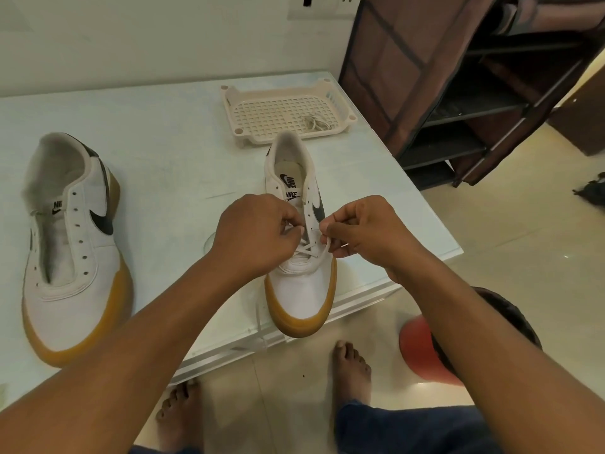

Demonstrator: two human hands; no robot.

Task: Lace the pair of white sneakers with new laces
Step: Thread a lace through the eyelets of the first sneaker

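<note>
The right-side sneaker sits toe-first at the near edge of the tabletop, a white lace crossed through its lowest eyelets. The left hand pinches one lace end, and the right hand pinches the other, looped by the shoe's side. The second sneaker, unlaced, lies well to the left. Another bundled lace rests in the cream basket behind.

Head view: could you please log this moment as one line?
left hand: pinches lace; right hand: pinches lace; right sneaker: partly laced; left sneaker: unlaced; spare lace: in basket
</note>
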